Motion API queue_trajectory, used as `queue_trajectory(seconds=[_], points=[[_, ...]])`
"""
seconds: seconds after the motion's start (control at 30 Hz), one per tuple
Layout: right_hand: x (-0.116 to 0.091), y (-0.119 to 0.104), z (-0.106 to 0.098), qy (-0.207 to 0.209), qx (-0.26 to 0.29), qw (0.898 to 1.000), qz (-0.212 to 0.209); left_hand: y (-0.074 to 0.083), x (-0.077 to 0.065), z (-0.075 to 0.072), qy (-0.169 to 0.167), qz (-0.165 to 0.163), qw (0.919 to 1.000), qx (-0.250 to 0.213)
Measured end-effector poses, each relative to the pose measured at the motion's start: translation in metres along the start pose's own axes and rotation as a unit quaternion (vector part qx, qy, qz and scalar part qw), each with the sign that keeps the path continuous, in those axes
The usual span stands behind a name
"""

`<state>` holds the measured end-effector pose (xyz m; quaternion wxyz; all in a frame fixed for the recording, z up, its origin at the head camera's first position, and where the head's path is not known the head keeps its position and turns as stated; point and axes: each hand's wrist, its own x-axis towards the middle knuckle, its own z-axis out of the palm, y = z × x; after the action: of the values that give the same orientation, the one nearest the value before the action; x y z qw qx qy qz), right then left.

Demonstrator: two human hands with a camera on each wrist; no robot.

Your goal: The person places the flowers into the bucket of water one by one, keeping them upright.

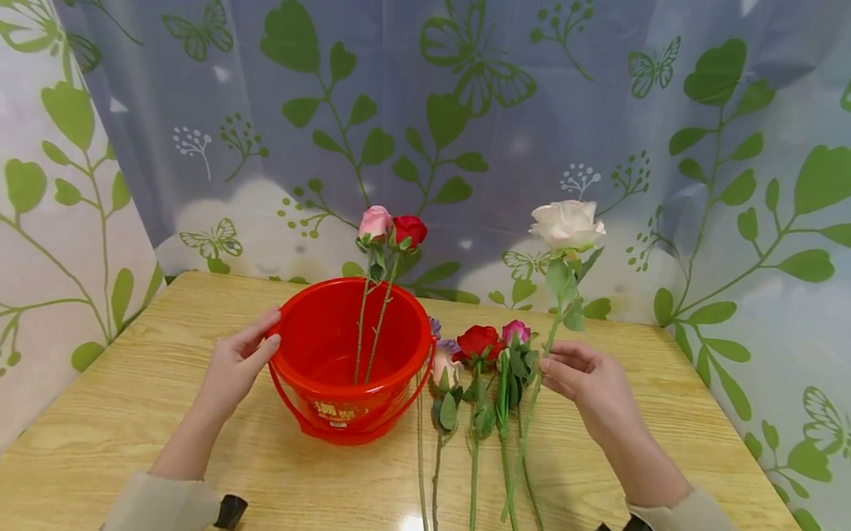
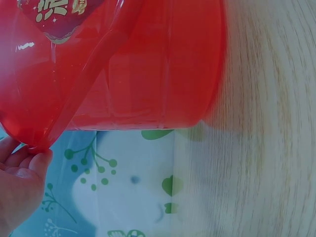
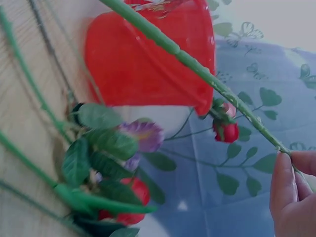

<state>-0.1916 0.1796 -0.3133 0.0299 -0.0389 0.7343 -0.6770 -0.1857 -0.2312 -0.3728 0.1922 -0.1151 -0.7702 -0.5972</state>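
Note:
My left hand (image 1: 235, 364) grips the left rim of a red plastic bucket (image 1: 354, 391); in the left wrist view the thumb and fingers of this hand (image 2: 20, 185) pinch the rim near the handle's end. Inside the bucket stand a pink rose (image 1: 375, 223) and a red rose (image 1: 409, 231), their blooms well above the rim. A white rose (image 1: 568, 226) is held upright by my right hand (image 1: 595, 391), to the right of the bucket. The right wrist view shows thumb and fingertips pinching its green stem (image 3: 212, 79).
Between bucket and right hand several flowers lie on the wooden table (image 1: 298, 491): a pale pink rose (image 1: 446, 369), a red flower (image 1: 479, 343), a magenta bloom (image 1: 516, 332) and a purple one (image 1: 448, 345). Stems point towards the front edge. A patterned curtain (image 1: 404, 120) hangs behind.

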Motion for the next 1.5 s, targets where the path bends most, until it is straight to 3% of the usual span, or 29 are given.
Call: queue_trajectory(seconds=[0.23,0.53,0.83,1.23,1.4,1.5], points=[[0.002,-0.018,0.013,0.009,0.068,0.997,-0.038,-0.002,0.000,0.000,0.002,-0.001,1.0000,-0.001],[0.001,-0.037,0.025,0.003,0.188,0.977,-0.103,-0.002,0.000,-0.001,-0.002,-0.005,1.0000,-0.001],[0.002,-0.054,0.037,0.025,0.230,0.965,-0.122,-0.003,0.000,0.000,0.001,-0.005,1.0000,0.000],[0.013,-0.081,0.049,0.057,0.315,0.932,-0.173,-0.002,0.001,-0.001,-0.001,-0.007,1.0000,-0.001],[0.020,-0.088,0.060,0.073,0.321,0.926,-0.183,-0.002,0.001,-0.001,-0.001,-0.004,1.0000,0.001],[0.026,-0.089,0.067,0.080,0.308,0.930,-0.184,-0.002,0.000,-0.001,-0.001,-0.001,1.0000,0.001]])
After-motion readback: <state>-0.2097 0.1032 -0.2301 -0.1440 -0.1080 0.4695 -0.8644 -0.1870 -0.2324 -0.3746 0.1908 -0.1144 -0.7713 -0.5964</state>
